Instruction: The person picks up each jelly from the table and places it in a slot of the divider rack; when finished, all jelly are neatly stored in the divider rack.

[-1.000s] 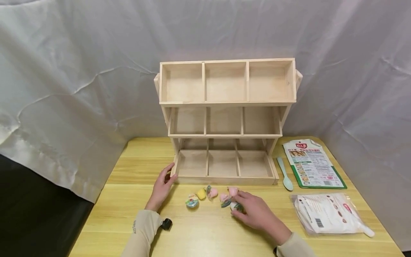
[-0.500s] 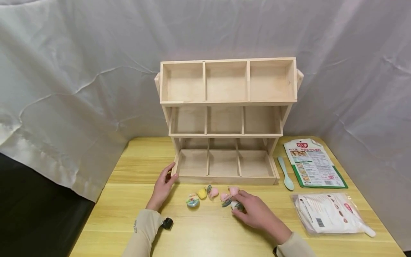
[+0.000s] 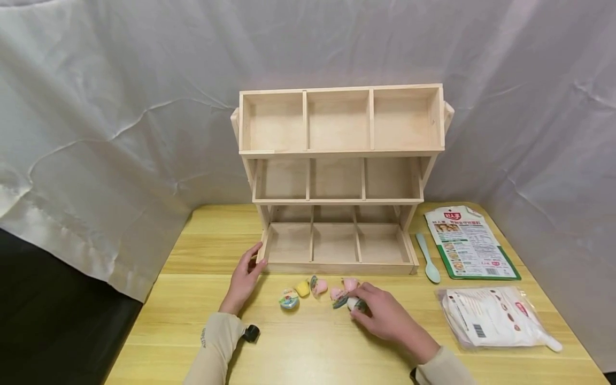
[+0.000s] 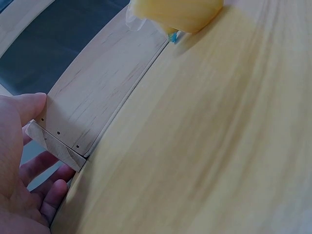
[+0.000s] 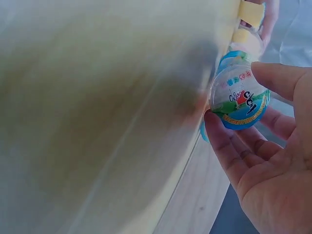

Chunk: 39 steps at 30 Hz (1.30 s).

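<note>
My left hand (image 3: 240,283) grips the lower left front corner of a three-tier wooden rack (image 3: 337,269). In the left wrist view the thumb (image 4: 34,102) lies at the front board's top edge, with the fingers around the side. My right hand (image 3: 387,316) pinches a jelly cup (image 5: 239,97) between thumb and finger; its printed lid, blue and green at the edge, faces the right wrist camera. Close by lie pink jelly cups (image 3: 350,284), a yellow one (image 3: 302,289) and one with its printed lid up (image 3: 289,299). The palm hides part of the held cup in the head view.
The rack's compartments hold nothing visible. Right of it lie a pale green spoon (image 3: 432,273), a white and green food pouch (image 3: 474,243) and a clear bag with a white packet (image 3: 495,316). A grey curtain (image 3: 120,80) hangs behind the wooden table (image 3: 308,353).
My right hand has shifted very slightly to the right with the jelly cup. The left hand and the other cups stay in place.
</note>
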Available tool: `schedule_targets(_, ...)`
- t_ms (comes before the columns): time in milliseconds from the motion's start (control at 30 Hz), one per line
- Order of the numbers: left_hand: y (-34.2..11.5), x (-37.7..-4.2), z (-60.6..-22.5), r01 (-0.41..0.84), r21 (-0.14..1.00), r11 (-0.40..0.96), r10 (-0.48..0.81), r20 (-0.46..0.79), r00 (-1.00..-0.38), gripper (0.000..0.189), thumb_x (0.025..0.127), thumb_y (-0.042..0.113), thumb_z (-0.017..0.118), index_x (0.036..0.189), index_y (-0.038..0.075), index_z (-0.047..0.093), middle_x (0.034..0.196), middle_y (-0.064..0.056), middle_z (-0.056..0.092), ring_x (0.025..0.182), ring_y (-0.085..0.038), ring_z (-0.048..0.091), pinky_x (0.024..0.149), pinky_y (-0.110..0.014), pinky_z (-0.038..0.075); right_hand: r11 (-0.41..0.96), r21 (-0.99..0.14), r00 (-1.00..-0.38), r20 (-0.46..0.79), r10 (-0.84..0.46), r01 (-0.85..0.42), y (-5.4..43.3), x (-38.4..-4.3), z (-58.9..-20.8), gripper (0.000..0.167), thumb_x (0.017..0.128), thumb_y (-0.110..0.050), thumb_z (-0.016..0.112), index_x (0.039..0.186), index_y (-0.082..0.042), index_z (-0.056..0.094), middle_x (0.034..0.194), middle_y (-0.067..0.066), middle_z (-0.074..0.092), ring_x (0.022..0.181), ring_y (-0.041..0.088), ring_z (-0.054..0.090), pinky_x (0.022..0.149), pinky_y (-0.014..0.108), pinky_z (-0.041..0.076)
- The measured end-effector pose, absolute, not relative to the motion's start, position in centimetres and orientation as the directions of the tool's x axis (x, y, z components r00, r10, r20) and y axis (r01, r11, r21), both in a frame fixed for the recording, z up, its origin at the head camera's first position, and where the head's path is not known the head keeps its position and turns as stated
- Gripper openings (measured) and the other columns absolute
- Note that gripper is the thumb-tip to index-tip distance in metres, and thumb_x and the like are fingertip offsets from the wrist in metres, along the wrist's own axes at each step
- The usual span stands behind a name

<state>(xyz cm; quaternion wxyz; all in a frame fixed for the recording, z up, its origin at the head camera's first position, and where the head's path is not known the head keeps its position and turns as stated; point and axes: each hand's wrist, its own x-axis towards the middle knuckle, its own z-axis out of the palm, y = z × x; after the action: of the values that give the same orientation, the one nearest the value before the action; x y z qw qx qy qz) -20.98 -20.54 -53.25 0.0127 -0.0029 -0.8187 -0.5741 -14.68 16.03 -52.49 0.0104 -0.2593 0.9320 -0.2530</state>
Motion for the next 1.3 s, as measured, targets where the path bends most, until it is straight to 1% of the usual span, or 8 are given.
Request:
schedule_targets(133,-20.6,-21.0,-53.3,0.015,0.940,0.340,-0.008,0.019,-1.000,0.056,0.107,0.021,0.060,0.159,0.013,0.042,0.153,-0.020,0.049,0.124,-0.035,0.057,0.098,-0.038,0.047,0.729,-0.499,-0.870,0.123,-0.477,-0.469,16.1,-14.7,-51.9,0.030,0.093,-0.022,0.077,0.121,-0.014,0.071,0.100,-0.007,0.060,0.079,0.008,0.055,0.069,0.023,0.048)
schedule_targets(267,-20.5,-21.0,-53.3,0.014,0.941,0.339,-0.004,0.016,-1.000,0.056,0.107,0.022,0.060,0.159,0.014,0.041,0.153,-0.019,0.048,0.124,-0.034,0.057,0.098,-0.037,0.047,0.728,-0.514,-0.878,0.120,-0.464,-0.455,16.1,-14.7,-51.2,0.031,0.094,-0.023,0.076,0.123,-0.014,0.070,0.104,-0.007,0.062,0.084,0.007,0.059,0.072,0.024,0.052)
schedule_targets(500,-20.7,-21.3,-53.9,0.006,0.943,0.332,0.010,0.002,-1.000,0.057,0.108,0.023,0.058,0.161,0.015,0.039,0.155,-0.018,0.045,0.129,-0.035,0.054,0.100,-0.038,0.047,0.721,-0.512,-0.874,0.147,-0.462,-0.467,16.1,-14.8,-50.2,0.035,0.094,-0.023,0.077,0.126,-0.011,0.069,0.108,-0.005,0.065,0.088,0.010,0.063,0.075,0.026,0.055)
schedule_targets(700,-21.2,-22.5,-56.7,0.008,0.942,0.335,-0.016,0.014,-1.000,0.057,0.108,0.031,0.058,0.161,0.023,0.039,0.157,-0.015,0.044,0.131,-0.034,0.053,0.102,-0.040,0.045,0.697,-0.547,-0.876,0.167,-0.452,-0.464,15.9,-14.9,-49.7,0.036,0.095,-0.022,0.076,0.128,-0.011,0.069,0.111,-0.002,0.066,0.089,0.014,0.063,0.076,0.032,0.057)
schedule_targets(867,-21.5,-22.7,-57.5,0.026,0.938,0.346,-0.031,0.039,-0.999,0.057,0.105,0.040,0.060,0.159,0.029,0.042,0.155,-0.010,0.048,0.127,-0.029,0.056,0.100,-0.035,0.047,0.662,-0.562,-0.861,0.222,-0.457,-0.496,15.8,-15.1,-49.5,0.036,0.094,-0.020,0.076,0.128,-0.011,0.068,0.113,-0.001,0.067,0.089,0.014,0.064,0.076,0.033,0.057)
schedule_targets(933,-21.5,-22.7,-57.6,0.028,0.942,0.334,-0.034,0.042,-0.999,0.057,0.105,0.041,0.061,0.158,0.030,0.043,0.154,-0.009,0.048,0.126,-0.028,0.056,0.100,-0.035,0.046,0.652,-0.568,-0.858,0.236,-0.456,-0.503,15.8,-15.2,-49.5,0.035,0.094,-0.020,0.076,0.128,-0.011,0.068,0.113,-0.002,0.067,0.089,0.015,0.065,0.077,0.033,0.058)
schedule_targets(1167,-20.5,-20.9,-53.3,0.011,0.944,0.329,-0.010,0.015,-1.000,0.056,0.107,0.023,0.060,0.159,0.014,0.042,0.152,-0.019,0.049,0.125,-0.034,0.057,0.098,-0.037,0.047,0.635,-0.608,-0.871,0.231,-0.433,-0.476,15.7,-15.6,-49.1,0.039,0.096,-0.019,0.075,0.133,-0.012,0.065,0.115,-0.002,0.067,0.093,0.011,0.067,0.083,0.038,0.060)
schedule_targets(1300,-20.5,-20.8,-53.2,0.012,0.946,0.323,-0.021,0.020,-1.000,0.055,0.106,0.024,0.061,0.158,0.015,0.044,0.152,-0.017,0.050,0.124,-0.033,0.057,0.098,-0.036,0.046,0.615,-0.625,-0.872,0.266,-0.412,-0.481,15.4,-15.9,-49.0,0.039,0.095,-0.017,0.077,0.132,-0.011,0.066,0.115,-0.002,0.067,0.093,0.012,0.068,0.084,0.037,0.061)
